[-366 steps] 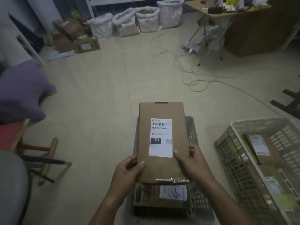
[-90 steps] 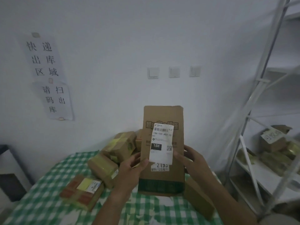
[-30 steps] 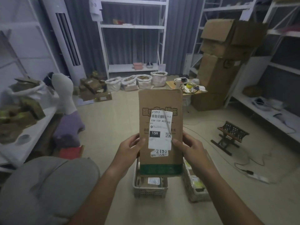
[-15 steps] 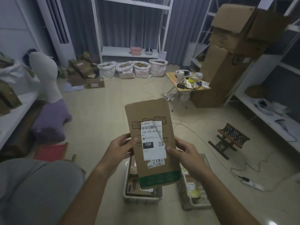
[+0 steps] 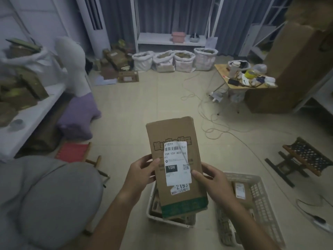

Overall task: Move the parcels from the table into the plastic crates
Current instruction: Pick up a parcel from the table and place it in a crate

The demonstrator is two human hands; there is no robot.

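**Parcel held above the crates**

A flat cardboard parcel (image 5: 175,165), labelled face up, is gripped at its edges by the left hand (image 5: 142,173) and the right hand (image 5: 214,184). It is held in the air over a white crate (image 5: 168,220) on the floor; a second crate (image 5: 259,204), holding parcels, is seen just beside it.

parcel (image 5: 175,165) white label (image 5: 177,164): "15H-159-A03", last digits creased, unclear | below it "A03" | black box "15H" | small sticker (image 5: 180,188) at 6 o'clock of label: "219", further digit uncertain | brown printed characters on parcel: unreadable
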